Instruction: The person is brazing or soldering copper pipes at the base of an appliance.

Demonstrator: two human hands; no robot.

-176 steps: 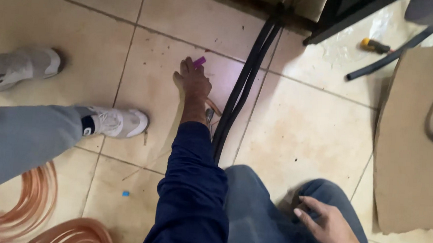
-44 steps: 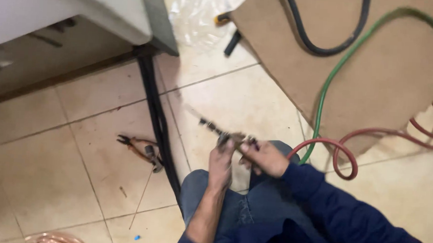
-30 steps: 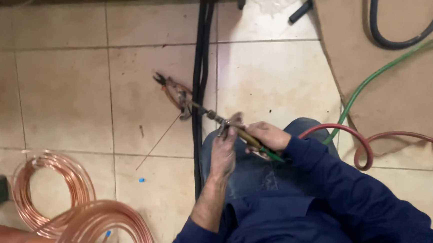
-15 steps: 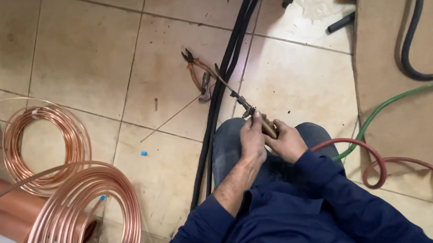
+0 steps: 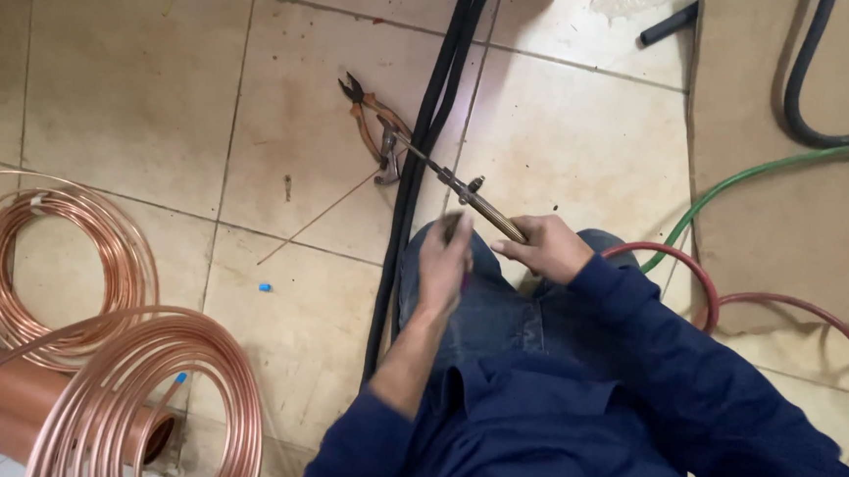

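Torch: brass welding torch, slim and long, over the lap, tip aimed toward 10 o'clock above the tiled floor.
Right hand: right hand wrapped round the torch handle, fingers pressed tight about the shaft.
Left hand: left hand raised at the torch's 7 o'clock, just beside the shaft; fingers blurred, cannot tell whether pinching or merely near.
Handling: likely rigid metal, light at the tip and dragged at the rear by the hoses; best held on the handle, well back from the nozzle, which may be hot.
Hoses: red hose and green hose trailing toward 3 o'clock across brown cardboard.
Edges: black cables running 12 to 6 under the tip; pliers on the floor at 11, just beside the cables.
Open room: bare tile toward 10 and 12; copper tubing coils crowd 8 o'clock.
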